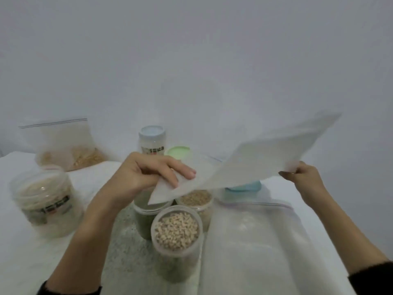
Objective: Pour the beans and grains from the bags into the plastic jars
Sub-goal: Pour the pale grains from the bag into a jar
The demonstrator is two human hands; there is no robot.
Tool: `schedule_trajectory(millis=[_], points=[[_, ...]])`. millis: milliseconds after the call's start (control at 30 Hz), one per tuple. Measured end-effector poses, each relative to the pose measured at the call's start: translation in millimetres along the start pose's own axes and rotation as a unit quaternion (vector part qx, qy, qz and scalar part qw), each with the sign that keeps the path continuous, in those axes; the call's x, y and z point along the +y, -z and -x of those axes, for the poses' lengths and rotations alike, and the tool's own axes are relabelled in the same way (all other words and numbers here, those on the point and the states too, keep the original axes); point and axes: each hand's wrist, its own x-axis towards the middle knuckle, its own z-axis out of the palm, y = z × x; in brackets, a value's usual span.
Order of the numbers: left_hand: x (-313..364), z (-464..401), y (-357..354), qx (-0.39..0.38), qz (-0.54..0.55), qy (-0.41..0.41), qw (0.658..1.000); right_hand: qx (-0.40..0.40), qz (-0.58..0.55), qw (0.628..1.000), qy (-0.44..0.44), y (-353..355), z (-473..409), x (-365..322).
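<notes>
My left hand (148,177) pinches the lower corner of an empty-looking clear bag (255,162), and my right hand (304,177) grips its raised far edge. The bag slants down to the left over an open jar of green beans (146,218), whose mouth it partly hides. In front stands an open jar of pale beans (176,231). Behind that is an open jar of brown grain (196,199). Another limp clear bag (255,241) lies flat at the right.
A lidded jar of pale grain (44,205) stands at the left. A zip bag with yellowish grain (66,147) leans at the back left. A capped jar (152,139), a green lid (178,152) and a blue lid (244,187) sit behind the jars.
</notes>
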Motion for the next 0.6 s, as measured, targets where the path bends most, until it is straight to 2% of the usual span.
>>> schedule_trajectory(millis=[33, 133, 200, 333, 467, 600], points=[[-5, -1, -13, -0.034, -0.022, 0.019, 0.999, 0.005, 0.002, 1.000, 0.005, 14, 4, 11], [-18, -3, -53, -0.134, -0.078, 0.069, 0.986, -0.080, 0.080, 0.992, 0.063, 49, 17, 38], [-28, -4, -71, -0.180, -0.136, 0.120, 0.967, -0.115, 0.111, 0.987, 0.029, 62, 21, 50], [-36, -3, -97, -0.252, -0.248, 0.218, 0.910, -0.120, 0.139, 0.983, -0.006, 66, 20, 87], [-41, -4, -118, -0.277, -0.328, 0.298, 0.852, -0.100, 0.119, 0.982, -0.112, 66, 27, 110], [-48, -14, -136, -0.243, -0.397, 0.292, 0.835, -0.094, 0.260, 0.957, -0.083, 70, 29, 116]])
